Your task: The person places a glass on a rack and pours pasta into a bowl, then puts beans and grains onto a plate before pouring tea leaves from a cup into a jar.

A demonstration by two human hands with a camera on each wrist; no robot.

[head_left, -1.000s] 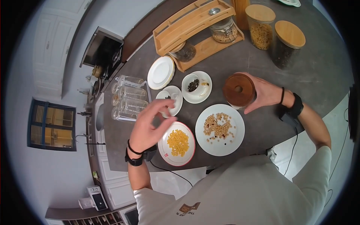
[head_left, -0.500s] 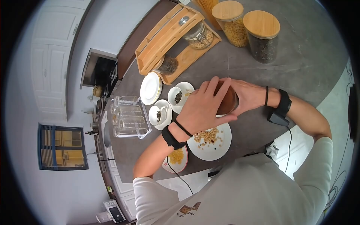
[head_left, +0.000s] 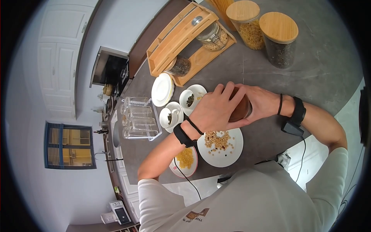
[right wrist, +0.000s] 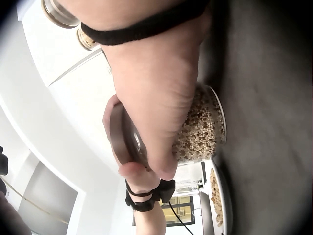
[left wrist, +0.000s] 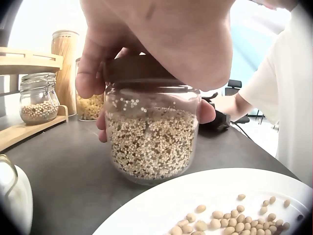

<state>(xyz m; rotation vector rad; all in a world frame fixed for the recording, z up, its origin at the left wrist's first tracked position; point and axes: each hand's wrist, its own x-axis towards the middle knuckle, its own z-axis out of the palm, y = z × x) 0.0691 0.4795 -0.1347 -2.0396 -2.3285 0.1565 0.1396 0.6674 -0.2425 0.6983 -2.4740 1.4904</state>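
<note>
A clear glass jar (left wrist: 151, 142) of small mixed pale and dark grains stands upright on the dark countertop. My left hand (head_left: 212, 110) reaches across and grips its brown lid (head_left: 240, 110) from above, fingers and thumb spread round the edge. Wrapped around the jar's glass body is my right hand (head_left: 264, 101), with the thumb along the near side in the right wrist view. The lid sits on the jar's mouth, partly covered by my left hand. Just in front is a white plate (head_left: 237, 154) holding pale beans (head_left: 217, 141) and a few dark ones.
Yellow pieces (head_left: 184, 157) lie on a red-rimmed plate. White cups (head_left: 186, 96) with dark contents, stacked plates (head_left: 161, 91) and a rack of glasses (head_left: 138, 118) stand to the left. Behind are a wooden shelf (head_left: 205, 58) with jars and two wooden-lidded canisters (head_left: 281, 48).
My left hand has moved right from above the yellow pieces and taken hold of the jar's lid. My right hand stays at the jar. The head view has shifted.
</note>
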